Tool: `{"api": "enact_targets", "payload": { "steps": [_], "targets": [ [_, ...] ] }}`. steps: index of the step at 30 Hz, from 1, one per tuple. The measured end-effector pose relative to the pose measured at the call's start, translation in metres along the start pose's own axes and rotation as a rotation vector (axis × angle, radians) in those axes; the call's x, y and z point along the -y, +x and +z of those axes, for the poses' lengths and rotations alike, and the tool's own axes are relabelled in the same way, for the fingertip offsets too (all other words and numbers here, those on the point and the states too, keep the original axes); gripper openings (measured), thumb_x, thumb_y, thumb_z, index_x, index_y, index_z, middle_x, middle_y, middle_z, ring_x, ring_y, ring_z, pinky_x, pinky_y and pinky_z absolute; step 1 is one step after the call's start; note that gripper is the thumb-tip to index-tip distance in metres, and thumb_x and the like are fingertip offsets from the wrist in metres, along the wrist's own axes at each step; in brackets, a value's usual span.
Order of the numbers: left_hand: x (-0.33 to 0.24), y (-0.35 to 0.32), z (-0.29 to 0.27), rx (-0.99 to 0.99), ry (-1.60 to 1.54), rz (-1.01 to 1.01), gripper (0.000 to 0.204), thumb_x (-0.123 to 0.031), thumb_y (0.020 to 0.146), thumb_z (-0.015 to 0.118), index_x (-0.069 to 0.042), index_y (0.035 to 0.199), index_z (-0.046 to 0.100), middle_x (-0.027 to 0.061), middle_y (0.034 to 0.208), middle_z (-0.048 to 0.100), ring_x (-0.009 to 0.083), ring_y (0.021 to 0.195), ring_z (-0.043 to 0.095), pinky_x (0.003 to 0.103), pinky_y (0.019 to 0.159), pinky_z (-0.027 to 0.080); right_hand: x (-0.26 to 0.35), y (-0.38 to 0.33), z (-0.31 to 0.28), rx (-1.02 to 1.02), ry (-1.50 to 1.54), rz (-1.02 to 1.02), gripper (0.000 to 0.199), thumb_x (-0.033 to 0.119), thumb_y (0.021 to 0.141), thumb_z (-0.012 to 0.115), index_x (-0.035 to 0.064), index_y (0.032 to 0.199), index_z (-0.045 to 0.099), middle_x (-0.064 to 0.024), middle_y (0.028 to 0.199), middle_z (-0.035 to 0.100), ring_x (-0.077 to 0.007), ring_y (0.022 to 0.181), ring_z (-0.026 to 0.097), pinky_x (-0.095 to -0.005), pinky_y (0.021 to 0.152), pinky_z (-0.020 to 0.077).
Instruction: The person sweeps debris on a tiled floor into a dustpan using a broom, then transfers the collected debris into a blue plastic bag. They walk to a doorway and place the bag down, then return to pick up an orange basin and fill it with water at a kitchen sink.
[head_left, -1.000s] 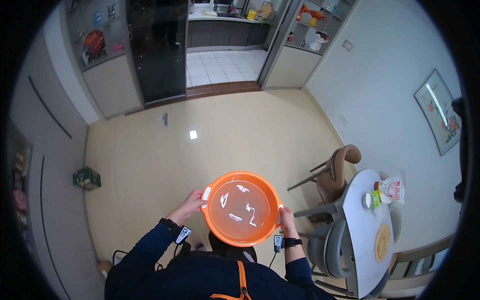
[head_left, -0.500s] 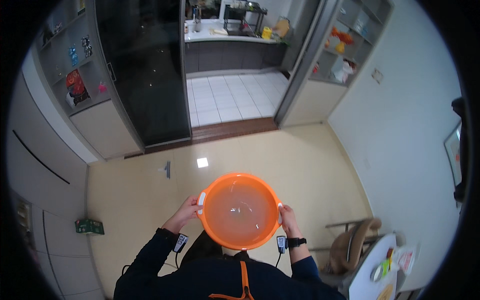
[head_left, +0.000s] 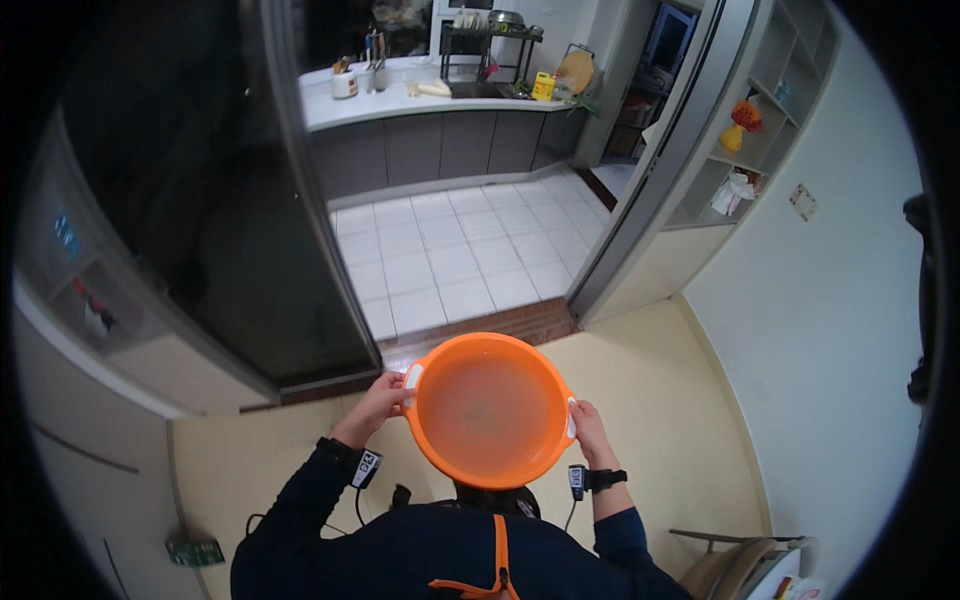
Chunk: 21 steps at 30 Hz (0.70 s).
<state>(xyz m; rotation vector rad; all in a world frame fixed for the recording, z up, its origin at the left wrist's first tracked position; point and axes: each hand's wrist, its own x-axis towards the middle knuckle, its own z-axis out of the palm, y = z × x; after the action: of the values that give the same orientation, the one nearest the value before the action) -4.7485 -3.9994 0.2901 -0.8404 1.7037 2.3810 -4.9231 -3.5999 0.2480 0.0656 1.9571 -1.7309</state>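
Observation:
An orange round plastic basin (head_left: pixel 548 440) is held out in front of my body, above the floor. Cloudy water (head_left: pixel 485 405) lies inside it. My left hand (head_left: pixel 378 405) is closed round the white-lined handle on its left side. On the opposite side, my right hand (head_left: pixel 593 432) grips the other white-lined handle. The fingers under the rim are partly hidden by the basin. Both wrists carry a dark strap with a small cabled device.
Ahead, a brown threshold (head_left: pixel 520 321) leads to white floor tiles (head_left: pixel 470 235) and a kitchen counter (head_left: pixel 400 112). A dark sliding glass door (head_left: pixel 200 190) stands left of the doorway, shelves (head_left: pixel 700 205) right. A chair (head_left: pixel 735 570) is at lower right, a green package (head_left: pixel 195 552) at lower left.
I have moved forward with the basin; the doorway and kitchen counter look nearer. The chair and table have slid toward the lower edge. Both hands keep their hold.

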Motion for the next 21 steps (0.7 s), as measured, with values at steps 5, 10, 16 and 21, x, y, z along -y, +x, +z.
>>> {"api": "enact_targets", "payload": {
  "steps": [5, 10, 16, 21],
  "targets": [
    [-0.073, 0.137, -0.007, 0.114, -0.027, 0.030, 0.034, -0.007, 0.088, 0.064, -0.002, 0.117, 0.048, 0.0071, 0.102, 0.062, 0.0130, 0.086, 0.065, 0.027, 0.066, 0.057, 0.069, 0.147, 0.012, -0.066, -0.215, -0.106, 0.027, 0.026, 0.101, 0.050, 0.0006, 0.103, 0.060, -0.0048, 0.086, 0.064, -0.0114, 0.075, 0.060, -0.0275, 0.067, 0.0493],
    [-0.139, 0.270, -0.013, -0.044, -0.062, 0.007, 0.032, -0.007, 0.088, 0.065, -0.004, 0.115, 0.048, 0.0040, 0.100, 0.062, 0.0139, 0.085, 0.062, 0.028, 0.067, 0.054, 0.133, 0.324, 0.033, 0.011, -0.099, -0.085, 0.028, 0.026, 0.100, 0.051, 0.0001, 0.099, 0.062, -0.0043, 0.087, 0.065, -0.0113, 0.072, 0.061, -0.0280, 0.064, 0.0485],
    [-0.252, 0.428, -0.021, -0.096, -0.062, 0.040, 0.032, -0.012, 0.086, 0.068, -0.007, 0.112, 0.049, 0.0021, 0.095, 0.058, 0.0104, 0.080, 0.060, 0.030, 0.068, 0.055, 0.220, 0.529, 0.053, 0.067, -0.134, -0.156, 0.030, 0.026, 0.100, 0.050, -0.0008, 0.102, 0.063, -0.0031, 0.087, 0.067, -0.0094, 0.075, 0.061, -0.0269, 0.067, 0.0492],
    [-0.350, 0.593, -0.032, -0.075, 0.042, 0.053, 0.034, -0.010, 0.085, 0.068, -0.005, 0.111, 0.047, 0.0050, 0.095, 0.061, 0.0130, 0.084, 0.064, 0.033, 0.072, 0.057, 0.285, 0.667, 0.073, 0.064, -0.023, -0.127, 0.031, 0.027, 0.101, 0.048, 0.0004, 0.106, 0.064, -0.0039, 0.094, 0.068, -0.0099, 0.084, 0.063, -0.0268, 0.074, 0.0501]
  ]
}}
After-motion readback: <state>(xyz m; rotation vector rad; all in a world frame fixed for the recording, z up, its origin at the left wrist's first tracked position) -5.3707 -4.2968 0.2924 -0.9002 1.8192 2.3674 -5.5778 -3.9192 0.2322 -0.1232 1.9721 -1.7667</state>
